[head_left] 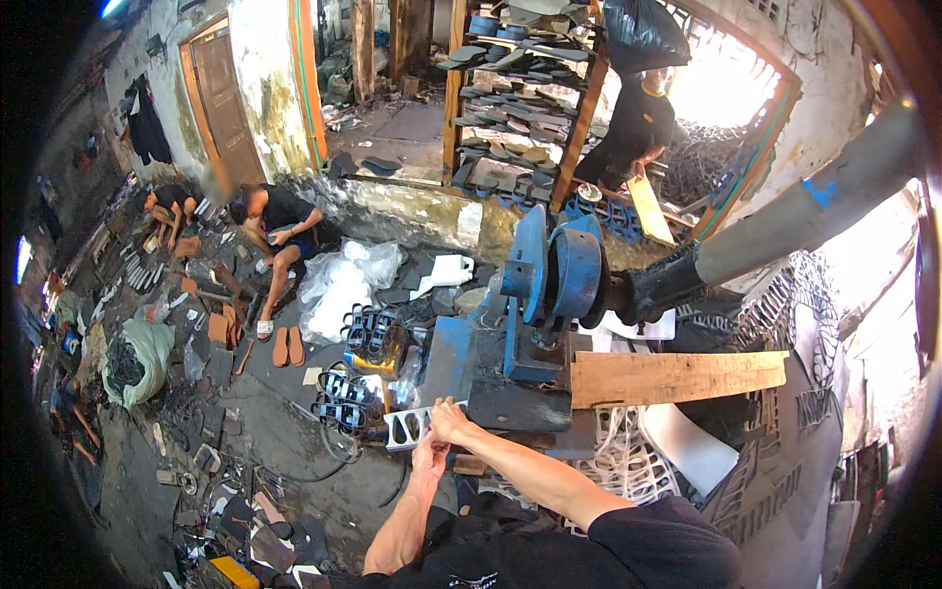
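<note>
Both hands, left hand (429, 454) and right hand (449, 420), were closed on a white cut-out sheet (412, 425) at six o'clock of the blue press (549, 285); feeding it under seemingly came next.

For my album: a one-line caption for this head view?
Both hands, left hand and right hand, grip a white cut-out sheet beside a blue machine.

Littered floor (294, 432) under sandals (288, 347), scraps (257, 520)

Clear plastic bags (339, 285) lie heaped on the floor; a black bag (643, 34) hangs by the rack.
</note>
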Motion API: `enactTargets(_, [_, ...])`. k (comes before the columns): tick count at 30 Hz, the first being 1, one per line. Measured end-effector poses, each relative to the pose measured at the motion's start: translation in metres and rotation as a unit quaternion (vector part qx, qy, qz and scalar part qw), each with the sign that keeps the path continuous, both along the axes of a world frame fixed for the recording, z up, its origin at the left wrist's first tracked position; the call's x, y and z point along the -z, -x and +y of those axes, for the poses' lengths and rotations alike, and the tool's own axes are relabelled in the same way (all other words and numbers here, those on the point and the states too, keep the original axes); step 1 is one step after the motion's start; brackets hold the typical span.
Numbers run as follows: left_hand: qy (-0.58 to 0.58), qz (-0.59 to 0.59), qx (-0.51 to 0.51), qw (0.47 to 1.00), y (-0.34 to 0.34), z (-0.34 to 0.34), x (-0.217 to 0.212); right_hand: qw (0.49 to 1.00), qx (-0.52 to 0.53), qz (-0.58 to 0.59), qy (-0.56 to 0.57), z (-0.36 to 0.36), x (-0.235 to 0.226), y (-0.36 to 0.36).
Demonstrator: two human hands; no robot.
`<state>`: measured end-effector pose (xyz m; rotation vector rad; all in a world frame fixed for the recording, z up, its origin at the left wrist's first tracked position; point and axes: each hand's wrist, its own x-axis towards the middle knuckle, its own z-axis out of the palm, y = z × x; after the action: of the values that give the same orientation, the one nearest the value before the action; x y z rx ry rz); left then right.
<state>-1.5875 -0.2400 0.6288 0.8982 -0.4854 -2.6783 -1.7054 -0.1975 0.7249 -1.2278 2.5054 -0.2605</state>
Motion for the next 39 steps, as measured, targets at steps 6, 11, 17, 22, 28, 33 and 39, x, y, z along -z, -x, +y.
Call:
enactTargets(6, [-0.071, 0.010, -0.007, 0.997, 0.026, 0.010, -0.003, 0.955, 0.216, -0.200, -0.021, 0.018, -0.020, 0.038])
enactTargets(11, [0.029, -0.211, 0.012, 0.977, -0.002, -0.033, -0.005, 0.889, 0.272, -0.270, 0.250, 0.014, -0.074, -0.008])
enactTargets(17, [0.121, -0.027, 0.045, 0.991, -0.077, -0.017, -0.129, 0.850, 0.159, -0.411, 0.288, 0.048, -0.057, -0.092])
enactTargets(22, [0.291, -0.134, -0.085, 0.944, -0.175, -0.034, -0.172, 0.749, 0.002, -0.634, 0.191, 0.007, -0.084, -0.143])
enactTargets(28, [0.208, -0.158, -0.225, 0.939, -0.256, -0.024, -0.157, 0.707, -0.128, -0.693, -0.059, -0.045, -0.081, -0.193])
enactTargets(33, [0.150, -0.280, -0.349, 0.882, -0.307, -0.016, -0.177, 0.707, -0.114, -0.698, 0.015, -0.056, -0.059, -0.285])
enactTargets(39, [0.066, -0.336, -0.434, 0.833, -0.384, 0.030, -0.095, 0.843, -0.200, -0.499, 0.022, -0.042, -0.032, -0.302])
